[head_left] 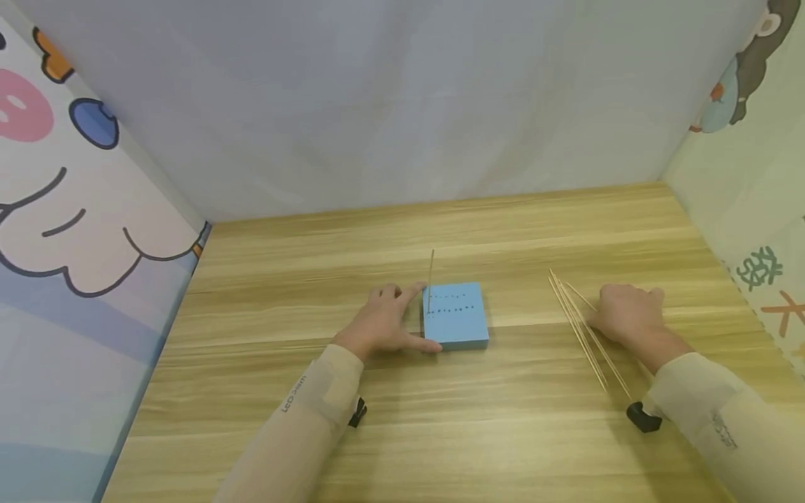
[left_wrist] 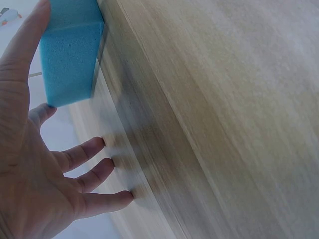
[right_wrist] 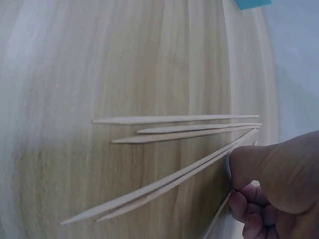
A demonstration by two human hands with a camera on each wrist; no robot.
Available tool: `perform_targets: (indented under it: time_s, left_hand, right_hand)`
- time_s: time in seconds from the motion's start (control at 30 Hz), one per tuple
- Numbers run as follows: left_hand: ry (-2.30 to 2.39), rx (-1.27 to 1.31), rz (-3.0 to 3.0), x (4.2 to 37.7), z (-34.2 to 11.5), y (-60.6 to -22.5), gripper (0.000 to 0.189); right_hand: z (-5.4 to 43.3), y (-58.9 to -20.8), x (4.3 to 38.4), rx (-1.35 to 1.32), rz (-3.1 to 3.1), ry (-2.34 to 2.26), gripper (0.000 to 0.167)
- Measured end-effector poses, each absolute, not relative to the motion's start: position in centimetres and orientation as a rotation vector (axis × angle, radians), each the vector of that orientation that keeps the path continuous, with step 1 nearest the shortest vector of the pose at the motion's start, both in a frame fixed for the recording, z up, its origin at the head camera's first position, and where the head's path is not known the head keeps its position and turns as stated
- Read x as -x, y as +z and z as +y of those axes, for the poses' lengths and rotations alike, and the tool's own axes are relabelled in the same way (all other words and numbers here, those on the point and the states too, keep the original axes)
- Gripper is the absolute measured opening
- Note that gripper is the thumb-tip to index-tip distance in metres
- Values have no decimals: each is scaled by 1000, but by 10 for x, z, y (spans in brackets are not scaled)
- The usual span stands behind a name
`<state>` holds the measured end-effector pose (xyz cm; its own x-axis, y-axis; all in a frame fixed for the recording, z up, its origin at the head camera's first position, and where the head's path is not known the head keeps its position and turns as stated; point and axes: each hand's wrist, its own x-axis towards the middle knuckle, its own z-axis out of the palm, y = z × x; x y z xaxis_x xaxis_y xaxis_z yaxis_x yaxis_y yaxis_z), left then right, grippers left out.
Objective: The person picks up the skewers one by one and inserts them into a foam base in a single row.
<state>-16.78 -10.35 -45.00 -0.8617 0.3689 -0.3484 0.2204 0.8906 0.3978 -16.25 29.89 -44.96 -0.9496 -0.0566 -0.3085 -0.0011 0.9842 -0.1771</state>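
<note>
A blue foam block (head_left: 462,327) with rows of small dark holes sits on the table. One thin bamboo skewer (head_left: 431,276) stands upright near its left side. My left hand (head_left: 383,323) holds the block by its left part, thumb at the near edge and index finger at the far corner; the other fingertips touch the wood in the left wrist view. On the right, my right hand (head_left: 629,314) pinches a bamboo skewer (right_wrist: 218,215) between thumb and curled fingers. Several loose skewers (head_left: 575,325) lie beside it, their pointed ends showing in the right wrist view (right_wrist: 124,120).
The wood-grain table (head_left: 302,272) meets a pale cloth wall (head_left: 402,105) at the back. Printed cartoon panels stand left (head_left: 94,209) and right (head_left: 742,188). A black clip-like piece (head_left: 643,418) shows by the right sleeve, another (head_left: 357,413) by the left.
</note>
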Motion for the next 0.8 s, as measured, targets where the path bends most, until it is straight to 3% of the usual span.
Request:
perform_targets:
  time_s: [0.2, 0.27, 0.33, 0.43, 0.8]
  left_hand:
    - [476, -440, 2641, 167, -104, -450, 123]
    - [477, -442, 2646, 167, -104, -450, 123]
    - [476, -442, 2648, 167, -104, -450, 123]
    - [475, -443, 2648, 167, -103, -449, 122]
    - [474, -442, 2651, 168, -103, -451, 122]
  right_hand:
    - [305, -438, 162, 51, 2831, -263, 39]
    - [305, -429, 163, 52, 2856, -335, 31]
    - [303, -420, 166, 48, 2890, -449, 24]
    - [296, -407, 168, 37, 2940, -666, 32]
    - [253, -363, 169, 28, 2967, -1449, 22]
